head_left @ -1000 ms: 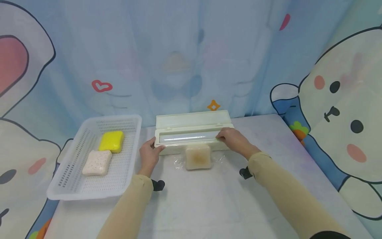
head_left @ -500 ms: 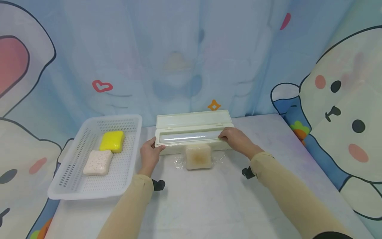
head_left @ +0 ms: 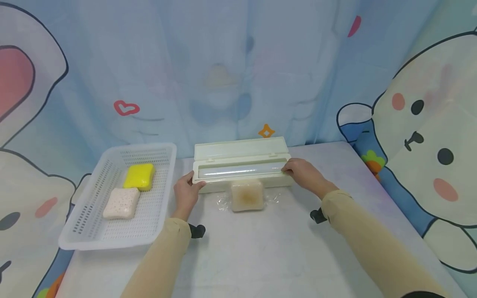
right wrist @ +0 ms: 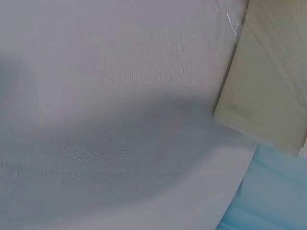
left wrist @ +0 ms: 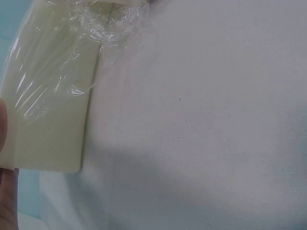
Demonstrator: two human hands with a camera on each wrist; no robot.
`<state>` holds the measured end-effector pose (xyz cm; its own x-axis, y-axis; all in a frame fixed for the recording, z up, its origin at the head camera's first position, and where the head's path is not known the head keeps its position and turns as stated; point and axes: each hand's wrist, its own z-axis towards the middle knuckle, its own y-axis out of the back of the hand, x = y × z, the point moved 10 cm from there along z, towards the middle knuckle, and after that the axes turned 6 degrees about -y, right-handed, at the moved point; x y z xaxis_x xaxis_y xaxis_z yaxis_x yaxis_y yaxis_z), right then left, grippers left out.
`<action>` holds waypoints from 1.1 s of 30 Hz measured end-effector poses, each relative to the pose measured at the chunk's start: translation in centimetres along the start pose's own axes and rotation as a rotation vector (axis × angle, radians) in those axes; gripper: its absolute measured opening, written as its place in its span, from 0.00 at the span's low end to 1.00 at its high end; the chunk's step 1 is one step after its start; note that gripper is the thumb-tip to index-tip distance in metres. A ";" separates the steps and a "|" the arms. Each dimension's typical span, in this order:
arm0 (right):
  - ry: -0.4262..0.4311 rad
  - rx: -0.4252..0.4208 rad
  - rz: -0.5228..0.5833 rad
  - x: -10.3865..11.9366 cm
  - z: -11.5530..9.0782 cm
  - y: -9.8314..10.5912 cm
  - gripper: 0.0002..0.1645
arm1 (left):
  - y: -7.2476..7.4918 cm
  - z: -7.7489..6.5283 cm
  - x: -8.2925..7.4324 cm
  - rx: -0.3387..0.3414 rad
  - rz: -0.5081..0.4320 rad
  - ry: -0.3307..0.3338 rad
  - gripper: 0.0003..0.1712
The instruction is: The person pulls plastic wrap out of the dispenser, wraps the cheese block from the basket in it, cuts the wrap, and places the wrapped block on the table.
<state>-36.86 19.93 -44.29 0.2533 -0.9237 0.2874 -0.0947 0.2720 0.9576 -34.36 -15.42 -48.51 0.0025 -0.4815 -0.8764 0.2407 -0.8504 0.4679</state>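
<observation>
A pale cream cling film dispenser lies across the back of the table with its lid raised and a shiny film roll inside. My left hand grips its left end, thumb on the front. At the right end, my right hand pinches at the front rim; whatever sits under the fingertips is hidden. A cream bar of soap with a brownish middle rests against the dispenser's front, clear film spreading out on both sides. Film also drapes over the dispenser's front in the left wrist view.
To the left stands a white perforated basket holding a yellow bar and a speckled pale pink bar. A blue cartoon curtain hangs right behind the table. White cloth covers the tabletop.
My right hand has slid rightward along the dispenser's front rim to its right end. The left hand, the dispenser and the soap stay in place.
</observation>
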 end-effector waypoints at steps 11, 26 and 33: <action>-0.025 0.013 0.002 -1.0 0.1 -0.1 0.14 | -0.1 -0.1 0.2 0.019 0.012 0.009 0.39; -0.070 0.036 0.012 -1.6 -0.1 -0.2 0.16 | 0.0 0.0 0.1 0.001 0.010 -0.012 0.38; -0.061 0.019 -0.017 -2.1 -0.4 0.2 0.14 | 0.2 0.0 0.1 0.001 0.000 -0.008 0.38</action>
<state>-37.00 22.08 -44.71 0.1959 -0.9431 0.2687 -0.1095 0.2513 0.9617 -34.31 -15.61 -48.51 -0.0053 -0.4835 -0.8753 0.2396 -0.8505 0.4683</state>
